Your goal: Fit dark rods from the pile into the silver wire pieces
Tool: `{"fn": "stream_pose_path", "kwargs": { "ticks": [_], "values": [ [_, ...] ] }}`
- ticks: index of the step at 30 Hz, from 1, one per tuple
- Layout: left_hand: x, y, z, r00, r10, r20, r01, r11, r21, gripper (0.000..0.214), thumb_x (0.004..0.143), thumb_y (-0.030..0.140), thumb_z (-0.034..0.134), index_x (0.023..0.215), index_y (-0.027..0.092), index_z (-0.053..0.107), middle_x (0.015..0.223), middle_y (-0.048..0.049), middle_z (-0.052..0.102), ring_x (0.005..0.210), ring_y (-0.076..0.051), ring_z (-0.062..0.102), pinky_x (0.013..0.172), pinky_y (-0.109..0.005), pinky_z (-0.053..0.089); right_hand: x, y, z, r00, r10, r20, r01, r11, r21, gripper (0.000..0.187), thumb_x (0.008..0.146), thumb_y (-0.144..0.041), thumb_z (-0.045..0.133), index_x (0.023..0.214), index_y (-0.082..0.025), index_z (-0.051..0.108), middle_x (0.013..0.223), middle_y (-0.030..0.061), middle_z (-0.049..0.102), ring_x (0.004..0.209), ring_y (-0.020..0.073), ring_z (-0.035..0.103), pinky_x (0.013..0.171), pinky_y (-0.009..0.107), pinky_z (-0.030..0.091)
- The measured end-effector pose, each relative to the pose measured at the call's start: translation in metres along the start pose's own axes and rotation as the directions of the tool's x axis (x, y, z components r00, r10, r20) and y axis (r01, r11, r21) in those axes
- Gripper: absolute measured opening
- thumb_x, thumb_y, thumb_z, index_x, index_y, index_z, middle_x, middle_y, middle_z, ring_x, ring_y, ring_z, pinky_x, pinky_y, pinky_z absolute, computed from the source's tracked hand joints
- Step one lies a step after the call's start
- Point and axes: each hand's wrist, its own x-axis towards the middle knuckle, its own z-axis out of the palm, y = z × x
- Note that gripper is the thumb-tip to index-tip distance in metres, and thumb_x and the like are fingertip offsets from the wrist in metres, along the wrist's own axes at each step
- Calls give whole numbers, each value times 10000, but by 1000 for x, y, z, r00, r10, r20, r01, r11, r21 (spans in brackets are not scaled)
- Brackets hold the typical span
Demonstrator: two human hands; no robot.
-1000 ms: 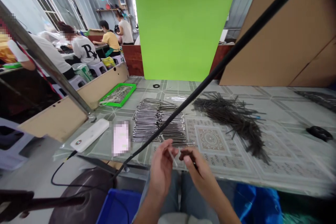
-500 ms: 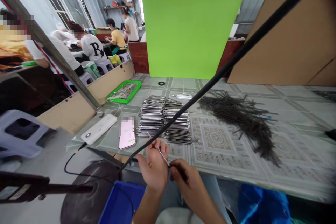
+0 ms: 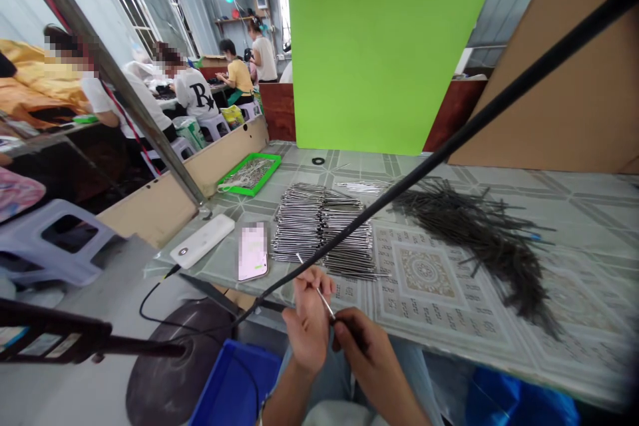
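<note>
My left hand [image 3: 308,319] is closed on a thin silver metal rod [image 3: 314,285] that slants up to the left. My right hand [image 3: 360,346] is closed on a short dark tube [image 3: 352,333] whose end meets the rod's lower end. Both hands are together at the table's near edge, over my lap. Just beyond them lies a flat stack of silver rods [image 3: 322,229]. Farther right spreads a loose heap of dark tubes [image 3: 479,233].
A phone [image 3: 252,251] and a white power bank [image 3: 202,249] lie left of the rods. A green tray [image 3: 248,174] sits farther back left. A black pole [image 3: 449,146] crosses diagonally over the table. A green board [image 3: 384,53] stands behind. Several people work at left. A blue bin [image 3: 234,389] sits below.
The view has shifted left, so the table contents moved right in frame. My hands have come closer together and lower, with the rod's end now at the dark tube.
</note>
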Motion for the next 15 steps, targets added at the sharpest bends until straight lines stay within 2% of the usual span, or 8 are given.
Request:
{"fn": "stream_pose_path", "kwargs": {
  "ticks": [4,7,9,11,13,15],
  "values": [
    [-6,-3,-6,995,9,102,-18,996,84,593,712,804,426,834,226,477,811,-32,398,766,-185,416,755,-338,389,0,3,1,1000,-4,-3,4,997,71,452,901,-566,425,881,-133,554,669,47,558,580,106,500,517,207,359],
    [-11,-4,-14,974,-5,228,-35,984,175,567,773,774,360,868,232,498,847,-50,420,829,-204,428,825,-351,377,0,2,-1,996,-48,-69,55,993,103,420,902,-541,446,874,-140,568,666,50,566,595,114,532,525,199,397],
    [-12,-4,-19,941,-31,338,-71,956,286,579,798,762,318,864,225,524,835,-64,451,865,-220,446,862,-364,373,1,0,-3,985,-113,-132,125,988,91,361,902,-493,479,861,-149,583,684,49,579,625,115,560,567,195,436],
    [-10,-1,-23,884,-47,464,-163,901,401,616,807,759,293,779,202,555,849,-96,524,952,-256,476,965,-413,329,2,-1,-4,966,-192,-176,205,977,65,304,902,-442,505,843,-158,595,711,45,594,656,110,580,614,187,463],
    [-8,2,-26,827,-42,560,-268,847,459,632,827,734,289,646,183,541,960,-134,597,1108,-302,459,1071,-460,217,3,0,-4,948,-250,-196,264,964,46,265,908,-404,507,833,-167,599,739,42,608,679,105,591,637,177,474],
    [-4,5,-31,814,-1,581,-334,817,469,627,845,702,298,577,175,506,1127,-129,599,1241,-322,383,1110,-470,149,3,3,-5,940,-274,-203,285,958,27,236,916,-371,502,837,-173,604,752,39,619,683,101,597,630,167,478]
  ]
}}
